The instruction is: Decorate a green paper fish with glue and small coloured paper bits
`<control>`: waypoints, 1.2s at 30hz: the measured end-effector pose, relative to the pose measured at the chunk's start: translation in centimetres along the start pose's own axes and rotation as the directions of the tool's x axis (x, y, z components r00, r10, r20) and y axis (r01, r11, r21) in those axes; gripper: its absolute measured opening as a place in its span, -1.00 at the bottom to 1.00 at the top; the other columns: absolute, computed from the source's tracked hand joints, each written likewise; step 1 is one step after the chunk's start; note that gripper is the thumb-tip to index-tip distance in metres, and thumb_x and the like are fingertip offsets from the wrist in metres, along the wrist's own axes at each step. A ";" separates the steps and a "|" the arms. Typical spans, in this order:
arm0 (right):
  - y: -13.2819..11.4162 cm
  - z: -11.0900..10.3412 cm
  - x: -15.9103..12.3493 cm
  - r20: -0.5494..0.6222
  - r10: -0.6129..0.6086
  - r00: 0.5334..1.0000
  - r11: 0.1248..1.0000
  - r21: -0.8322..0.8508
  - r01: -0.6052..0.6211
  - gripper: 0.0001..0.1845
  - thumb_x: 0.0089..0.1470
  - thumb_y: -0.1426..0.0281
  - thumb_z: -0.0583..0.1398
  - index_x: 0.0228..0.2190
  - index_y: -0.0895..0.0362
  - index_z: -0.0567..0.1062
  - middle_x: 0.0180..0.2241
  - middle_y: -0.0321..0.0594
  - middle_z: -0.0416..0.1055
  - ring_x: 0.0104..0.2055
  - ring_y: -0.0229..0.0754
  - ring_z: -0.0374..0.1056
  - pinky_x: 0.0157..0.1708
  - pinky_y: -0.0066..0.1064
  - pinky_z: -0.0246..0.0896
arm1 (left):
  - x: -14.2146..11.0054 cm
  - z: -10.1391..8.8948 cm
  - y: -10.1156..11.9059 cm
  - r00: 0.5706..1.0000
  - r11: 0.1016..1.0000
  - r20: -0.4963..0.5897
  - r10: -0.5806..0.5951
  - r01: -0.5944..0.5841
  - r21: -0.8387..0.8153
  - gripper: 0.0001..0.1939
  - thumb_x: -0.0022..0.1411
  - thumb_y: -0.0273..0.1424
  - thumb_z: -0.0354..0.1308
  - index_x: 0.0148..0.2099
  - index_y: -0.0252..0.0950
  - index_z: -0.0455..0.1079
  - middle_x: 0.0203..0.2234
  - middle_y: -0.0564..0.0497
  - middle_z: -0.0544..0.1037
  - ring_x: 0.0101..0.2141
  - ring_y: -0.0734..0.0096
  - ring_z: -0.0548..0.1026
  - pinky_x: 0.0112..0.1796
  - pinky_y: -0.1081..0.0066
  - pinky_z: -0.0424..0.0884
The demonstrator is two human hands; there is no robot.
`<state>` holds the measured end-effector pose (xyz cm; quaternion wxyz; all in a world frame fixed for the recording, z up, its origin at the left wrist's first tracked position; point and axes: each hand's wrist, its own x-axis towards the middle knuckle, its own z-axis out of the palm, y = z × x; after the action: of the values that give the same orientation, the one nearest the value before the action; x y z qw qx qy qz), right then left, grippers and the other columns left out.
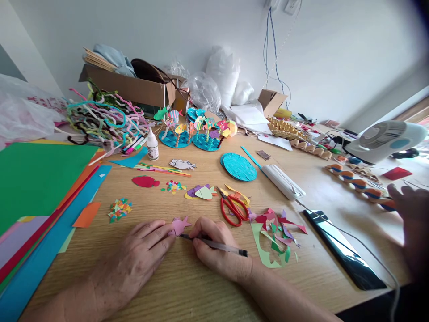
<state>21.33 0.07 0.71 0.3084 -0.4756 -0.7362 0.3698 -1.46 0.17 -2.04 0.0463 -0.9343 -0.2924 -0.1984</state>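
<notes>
A small pink-purple paper fish (180, 225) lies on the table between my hands. The outstretched fingers of my left hand (142, 246) lie flat, their tips pressing the fish's head end. My right hand (217, 246) pinches a pen (228, 247) with a clear barrel and black cap end, its tip close to the fish's lower edge. Beyond the fish lie overlapping purple, yellow and pale green paper fish (204, 192), a red paper fish (145, 181) and a drawn white fish (182, 164). Red-handled scissors (233, 209) rest to the right, beside paper scraps (275, 230).
Coloured paper sheets (43, 179) fill the left side. A glue bottle (152, 145), pipe cleaners (100, 116) and finished fish models (191, 134) stand farther back. Blue discs (238, 166), a power bank (283, 181) and a phone (343, 248) lie right. Another person's hand (410, 214) is at far right.
</notes>
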 end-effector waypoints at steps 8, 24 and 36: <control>-0.5 -0.2 0.1 0.005 0.068 0.998 0.997 -0.031 -0.068 -0.89 -0.20 0.53 0.05 -0.55 0.10 0.32 -0.61 -0.41 0.22 -0.59 -0.34 0.11 -0.54 -0.54 0.03 | 0.1 0.0 0.2 1.000 1.000 -0.013 -0.016 0.017 0.014 -0.51 0.27 -0.63 -0.11 0.18 -0.19 0.28 0.01 0.02 0.48 0.02 0.27 0.36 0.04 0.28 0.33; -0.4 -0.2 0.1 0.002 0.088 0.996 0.995 -0.043 -0.087 -0.86 -0.21 0.57 0.05 -0.56 0.11 0.32 -0.62 -0.42 0.23 -0.60 -0.35 0.10 -0.54 -0.54 0.04 | 0.1 -0.3 0.3 1.000 0.999 -0.006 -0.019 0.019 0.027 -0.54 0.27 -0.64 -0.11 0.15 -0.23 0.31 0.02 0.01 0.47 0.04 0.28 0.35 0.06 0.28 0.30; -0.4 -0.2 0.1 0.006 0.058 0.998 0.997 -0.048 -0.057 -0.84 -0.21 0.59 0.04 -0.55 0.10 0.31 -0.61 -0.42 0.25 -0.59 -0.35 0.11 -0.53 -0.56 0.07 | 0.1 -0.3 0.4 0.999 0.999 -0.004 -0.035 0.035 0.020 -0.52 0.26 -0.65 -0.11 0.15 -0.21 0.32 0.01 0.01 0.48 0.03 0.28 0.36 0.07 0.28 0.32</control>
<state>21.29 0.13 1.17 0.2834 -0.5024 -0.7321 0.3624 -1.24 -0.16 -1.67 0.0525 -0.9282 -0.3105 -0.1980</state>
